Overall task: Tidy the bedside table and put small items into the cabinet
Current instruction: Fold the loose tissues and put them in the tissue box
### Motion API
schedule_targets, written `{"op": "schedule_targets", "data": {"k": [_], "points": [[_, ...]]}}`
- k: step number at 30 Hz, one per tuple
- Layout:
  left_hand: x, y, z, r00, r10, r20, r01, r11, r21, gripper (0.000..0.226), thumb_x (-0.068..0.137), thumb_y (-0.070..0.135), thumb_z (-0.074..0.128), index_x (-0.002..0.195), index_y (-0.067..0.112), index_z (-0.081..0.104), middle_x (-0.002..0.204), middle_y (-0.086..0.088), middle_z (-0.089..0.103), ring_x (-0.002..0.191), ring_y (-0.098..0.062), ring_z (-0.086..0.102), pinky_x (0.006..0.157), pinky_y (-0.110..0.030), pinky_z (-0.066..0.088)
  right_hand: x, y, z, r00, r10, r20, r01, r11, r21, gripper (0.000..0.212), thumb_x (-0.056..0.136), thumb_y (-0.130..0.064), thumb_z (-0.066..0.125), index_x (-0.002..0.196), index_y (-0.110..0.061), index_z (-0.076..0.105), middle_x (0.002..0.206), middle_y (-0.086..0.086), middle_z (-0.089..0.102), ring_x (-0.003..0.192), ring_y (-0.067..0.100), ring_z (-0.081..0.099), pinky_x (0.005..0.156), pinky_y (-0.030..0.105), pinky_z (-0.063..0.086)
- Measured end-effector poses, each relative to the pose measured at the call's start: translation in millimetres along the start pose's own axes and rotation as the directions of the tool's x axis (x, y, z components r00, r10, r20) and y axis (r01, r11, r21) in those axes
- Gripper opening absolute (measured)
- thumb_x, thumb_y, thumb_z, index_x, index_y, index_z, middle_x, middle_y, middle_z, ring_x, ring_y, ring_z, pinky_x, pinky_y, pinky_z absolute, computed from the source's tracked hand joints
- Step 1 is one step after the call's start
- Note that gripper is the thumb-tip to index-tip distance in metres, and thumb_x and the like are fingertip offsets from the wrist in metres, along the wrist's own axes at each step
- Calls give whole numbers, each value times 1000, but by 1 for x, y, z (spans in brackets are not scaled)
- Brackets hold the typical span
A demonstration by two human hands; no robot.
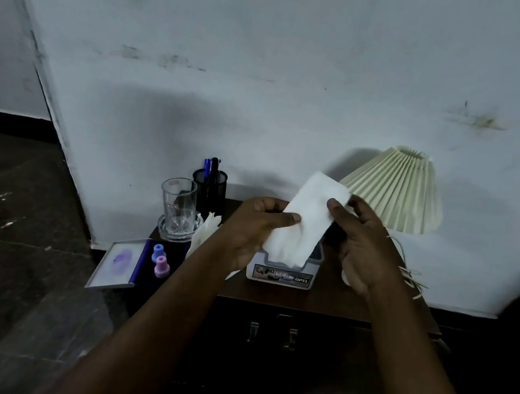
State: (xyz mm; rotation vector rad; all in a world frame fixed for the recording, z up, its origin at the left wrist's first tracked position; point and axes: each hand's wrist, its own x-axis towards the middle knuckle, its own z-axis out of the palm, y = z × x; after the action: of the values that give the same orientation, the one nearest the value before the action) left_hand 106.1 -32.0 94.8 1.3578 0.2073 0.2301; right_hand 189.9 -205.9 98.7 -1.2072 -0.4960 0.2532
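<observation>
Both hands, left hand (pixel 256 226) and right hand (pixel 363 239), pinch one white tissue (pixel 303 221) taut above its tissue box (pixel 282 273) on the tabletop (pixel 321 297), probably to fold it flat.

The white tissue (pixel 304 222) covers the top opening of the tissue box (pixel 282 273), and the box label is too blurred to read beyond "OPEL". The left hand (pixel 256 226) hides part of the crumpled white piece (pixel 203 232) beside the glass. The right hand (pixel 364 245) blocks the lamp base under the pleated shade (pixel 397 189). The cabinet (pixel 271 332) front sits in deep shadow, its handles barely showing. Both forearms run off the bottom edge.
</observation>
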Motion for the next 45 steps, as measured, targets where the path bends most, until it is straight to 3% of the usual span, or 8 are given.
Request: {"op": "schedule_targets", "data": {"k": [4, 9, 16, 21, 26, 32, 37, 45], "points": [[6, -7, 11, 996, -50, -74, 28, 963, -268, 12, 87, 0, 74, 99, 0, 73, 103, -18, 78, 91, -33, 76, 67, -42, 63, 2, 18, 0, 992, 91, 87, -89, 996, -24, 38, 78, -32, 84, 114, -21, 76, 119, 10, 76, 107, 30, 74, 82, 45, 62], [4, -17, 16, 997, -32, -77, 12, 971, -237, 28, 89, -1, 73, 116, -8, 70, 110, -21, 76, 101, -37, 74, 81, -44, 63, 2, 36, 11, 997, 72, 39, -64, 983, -174, 20, 104, -32, 58, 121, -30, 70, 121, -5, 76, 112, 20, 73, 90, 40, 60], [7, -21, 23, 998, -37, -60, 18, 957, -291, 18, 96, 0, 64, 110, -2, 74, 109, -22, 76, 89, -28, 76, 73, -37, 63, -7, 47, 24, 996, 73, 54, -51, 941, -334, 51, 96, -65, 51, 140, -40, 52, 130, -13, 69, 116, 7, 67, 99, 37, 53], [9, -20, 18, 994, -44, -102, 13, 959, -283, 13, 96, -1, 62, 96, 5, 74, 95, -13, 79, 81, -25, 76, 73, -38, 64, -2, 40, 23, 989, -84, -120, 29, 916, -401, 15, 103, -43, 51, 99, -32, 60, 96, -6, 71, 87, 13, 67, 71, 36, 52], [6, -16, 10, 992, -59, -109, 34, 975, -221, 22, 91, -1, 68, 113, -5, 70, 107, -20, 77, 97, -36, 74, 87, -54, 61, -3, 41, 16, 997, -75, -34, 59, 941, -333, 7, 101, -25, 63, 101, -21, 68, 104, 10, 74, 100, 35, 71, 85, 56, 59], [2, -11, -6, 997, -67, -42, 55, 970, -237, 29, 87, -4, 72, 115, -10, 67, 110, -20, 76, 94, -35, 76, 70, -45, 63, -2, 39, 10, 998, 47, 44, -43, 996, -84, 26, 90, 1, 72, 100, -22, 72, 112, 9, 77, 104, 32, 74, 87, 50, 62], [2, -15, -9, 998, -25, -50, 15, 984, -179, 34, 86, -1, 76, 118, -10, 68, 111, -22, 76, 99, -37, 75, 73, -44, 64, -1, 42, 10, 995, 68, 77, -65, 997, -39, 26, 89, 0, 73, 105, -20, 75, 115, 8, 77, 105, 30, 75, 84, 44, 63], [16, 8, -13, 974, 208, -92, -193, 970, 144, 22, 84, -2, 78, 105, 4, 72, 97, -11, 80, 87, -28, 78, 68, -33, 64, 37, 12, 19, 985, -172, -2, 152, 874, -462, 21, 89, -20, 77, 101, -35, 71, 100, -11, 78, 94, 16, 75, 76, 38, 63]]}}
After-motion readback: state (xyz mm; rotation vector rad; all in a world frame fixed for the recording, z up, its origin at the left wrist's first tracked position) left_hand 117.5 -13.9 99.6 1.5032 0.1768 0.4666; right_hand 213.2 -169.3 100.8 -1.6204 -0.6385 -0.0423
